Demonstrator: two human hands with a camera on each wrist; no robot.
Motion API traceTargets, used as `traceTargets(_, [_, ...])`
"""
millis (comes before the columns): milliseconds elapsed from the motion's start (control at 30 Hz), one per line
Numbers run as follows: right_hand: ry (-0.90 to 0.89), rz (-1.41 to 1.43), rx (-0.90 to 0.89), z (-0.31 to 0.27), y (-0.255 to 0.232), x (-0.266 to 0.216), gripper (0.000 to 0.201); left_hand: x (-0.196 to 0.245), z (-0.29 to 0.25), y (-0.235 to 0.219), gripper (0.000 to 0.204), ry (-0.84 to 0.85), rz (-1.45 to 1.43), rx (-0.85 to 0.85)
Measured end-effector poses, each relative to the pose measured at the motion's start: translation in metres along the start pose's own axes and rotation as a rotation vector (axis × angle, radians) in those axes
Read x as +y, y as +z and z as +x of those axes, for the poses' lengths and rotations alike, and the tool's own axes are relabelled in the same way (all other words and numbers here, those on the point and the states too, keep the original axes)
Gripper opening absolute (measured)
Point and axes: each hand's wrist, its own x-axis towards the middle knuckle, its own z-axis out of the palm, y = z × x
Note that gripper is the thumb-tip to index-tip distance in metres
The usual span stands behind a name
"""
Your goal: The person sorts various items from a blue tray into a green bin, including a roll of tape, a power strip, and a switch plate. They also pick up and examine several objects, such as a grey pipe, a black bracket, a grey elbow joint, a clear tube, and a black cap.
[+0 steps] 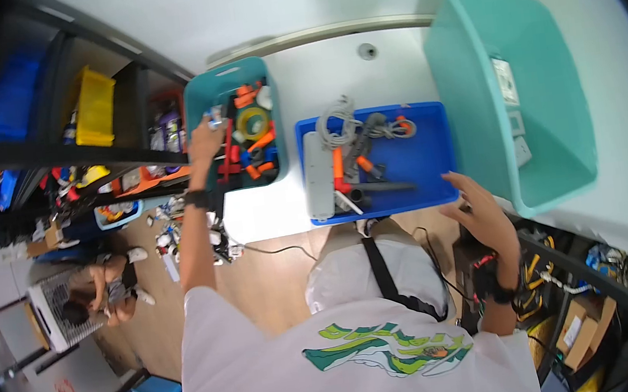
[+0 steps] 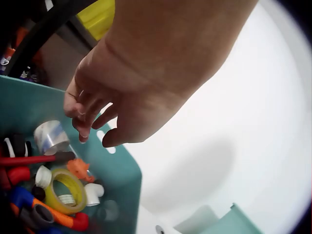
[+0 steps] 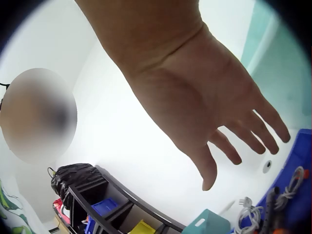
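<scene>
My left hand (image 1: 205, 143) is over the left side of the teal bin (image 1: 277, 122), fingers loosely bent with nothing between them. Just beyond the fingertips, a roll of clear tape (image 2: 51, 136) lies inside the bin. Around it are a yellow tape roll (image 2: 80, 191), a red-handled tool (image 2: 29, 160), an orange piece (image 2: 79, 169) and white pipe fittings (image 2: 93, 193). My right hand (image 1: 481, 215) hovers by the near right corner of the blue tray (image 1: 427, 158), fingers spread and holding nothing. That tray bears a grey power strip (image 1: 318, 176), a coiled cable (image 1: 338, 124) and grey and orange pipe parts.
A large teal bin (image 1: 474, 98) with a few white items inside stands on the right of the white table (image 1: 314, 70). Black shelving with a yellow bin (image 1: 95, 105) rises at the left. Beyond it, a person (image 1: 110, 288) sits low near the floor.
</scene>
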Motion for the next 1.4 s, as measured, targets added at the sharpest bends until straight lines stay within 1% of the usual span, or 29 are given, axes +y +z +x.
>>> traceTargets(33, [0.000,-0.048,0.025,0.006,0.003,0.008,0.061,-0.009,-0.001,0.000,0.056,0.090,-0.071,0.000])
traceTargets(133, [-0.044,-0.200,0.081,0.043,0.021,0.048,0.065,0.013,-0.044,-0.032,0.046,0.215,-0.183,-0.004])
traceTargets(167, [-0.038,-0.211,0.090,0.059,0.029,0.063,0.067,0.018,-0.060,-0.042,0.043,0.263,-0.224,-0.006])
traceTargets(200, [-0.032,-0.221,0.100,0.076,0.037,0.075,0.069,0.036,-0.083,-0.060,0.041,0.244,-0.258,-0.015])
traceTargets(233, [0.012,-0.257,0.087,0.096,0.043,0.083,0.072,0.057,-0.108,-0.077,0.039,0.226,-0.294,-0.022])
traceTargets(267, [0.053,-0.291,0.072,0.116,0.049,0.090,0.076,0.069,-0.127,-0.088,0.039,0.201,-0.324,-0.032])
traceTargets(300, [0.024,-0.292,0.059,0.134,0.055,0.098,0.078,0.077,-0.146,-0.097,0.039,0.173,-0.351,-0.042])
traceTargets(367, [-0.008,-0.294,0.051,0.169,0.074,0.120,0.080,0.083,-0.175,-0.108,0.039,0.198,-0.340,-0.035])
traceTargets(433, [-0.146,-0.518,0.106,0.199,0.097,0.141,0.082,0.088,-0.202,-0.114,0.037,0.167,-0.376,-0.020])
traceTargets(567, [-0.121,-0.565,0.131,0.224,0.122,0.138,0.081,0.091,-0.242,-0.123,0.032,0.131,-0.394,0.012])
traceTargets(633, [0.059,-0.581,0.151,0.227,0.136,0.138,0.075,0.089,-0.256,-0.127,0.032,0.073,-0.424,0.013])
traceTargets(667, [0.055,-0.579,0.155,0.228,0.139,0.139,0.075,0.085,-0.261,-0.128,0.031,0.088,-0.410,0.015])
traceTargets(733, [0.005,-0.590,0.292,0.232,0.148,0.151,0.068,0.081,-0.269,-0.128,0.031,0.083,-0.420,0.023])
traceTargets(867, [0.001,-0.583,0.260,0.230,0.145,0.158,0.065,0.080,-0.276,-0.131,0.031,0.065,-0.452,0.015])
traceTargets(933, [0.048,-0.641,0.179,0.221,0.138,0.155,0.065,0.083,-0.279,-0.132,0.031,0.046,-0.465,0.000])
traceTargets(967, [0.048,-0.640,0.182,0.218,0.135,0.152,0.065,0.085,-0.279,-0.133,0.030,0.055,-0.465,0.012])
traceTargets(1067, [0.045,-0.593,0.203,0.209,0.126,0.154,0.063,0.093,-0.275,-0.130,0.029,0.091,-0.476,0.004])
traceTargets(1133, [0.058,-0.459,0.225,0.201,0.117,0.150,0.056,0.100,-0.270,-0.126,0.029,0.119,-0.485,-0.020])
traceTargets(1167, [0.062,-0.459,0.230,0.197,0.112,0.148,0.056,0.103,-0.267,-0.123,0.029,0.135,-0.510,-0.031])
traceTargets(1233, [0.137,-0.312,0.222,0.181,0.101,0.137,0.048,0.110,-0.263,-0.118,0.030,0.153,-0.533,-0.046])
traceTargets(1267, [0.138,-0.312,0.227,0.174,0.096,0.132,0.048,0.116,-0.261,-0.115,0.030,0.179,-0.549,-0.061])
traceTargets(1333, [0.158,-0.274,0.232,0.157,0.088,0.126,0.041,0.128,-0.257,-0.110,0.030,0.229,-0.572,-0.103])
traceTargets(1400, [0.181,-0.245,0.244,0.143,0.080,0.121,0.040,0.139,-0.257,-0.104,0.030,0.233,-0.567,-0.129])
